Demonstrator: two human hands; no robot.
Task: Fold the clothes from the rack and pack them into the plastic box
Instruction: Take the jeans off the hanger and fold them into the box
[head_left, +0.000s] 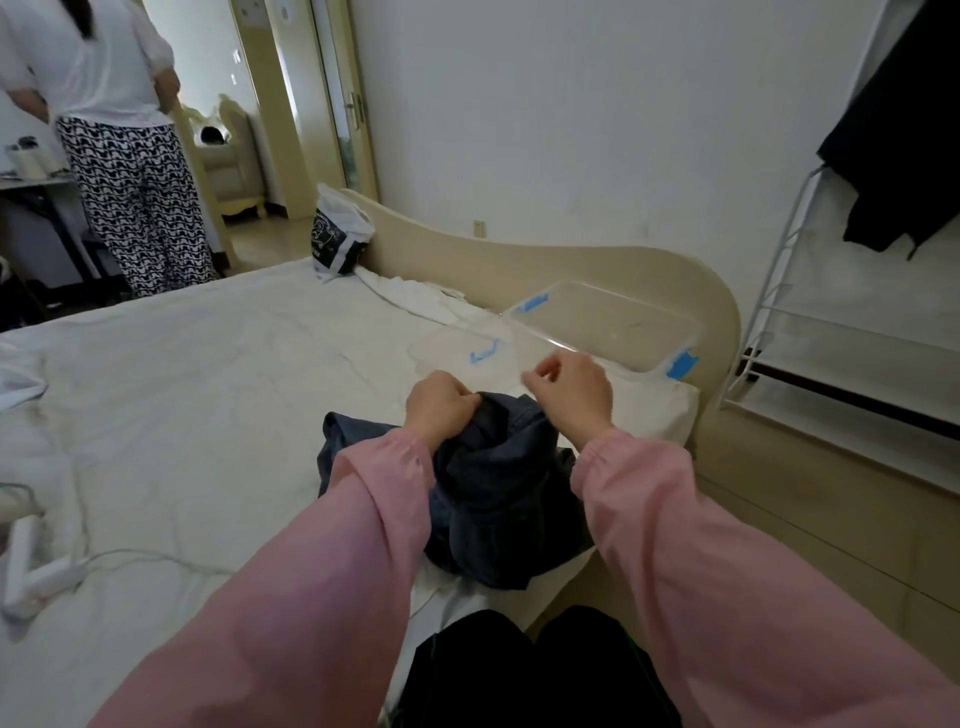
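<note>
Dark blue garment: I see it bunched at the near edge of the bed, directly in front of me. Its upper part is lifted off the sheet and its lower folds rest on the mattress.
Left hand: fingers curled into a fist round the garment's top edge, on its left side.
Right hand: fingers curled, pinching the same top edge on its right side. It sits slightly higher than the left hand.
Hand spacing: the two hands are close together but not touching. The raised fold of the garment runs between them.
Sleeves: pink, gathered at both wrists. Both forearms reach in over the garment.
Clear plastic box: just beyond the right hand, at the head of the bed. It is tilted, open side up, with blue latches at both ends, and I see nothing inside it.
Pillow: white, under the box's near edge.
Clear lid: lies flat on the sheet left of the box, with one blue clip showing. It is faint in this view.
Headboard: cream, curved, behind the box.
White wire rack: stands right of the bed, against the wall.
Black garment: hangs on the rack's upper part, well apart from my hands.
Printed plastic bag: stands at the far end of the headboard.
Second person: stands beyond the bed at far left.
</note>
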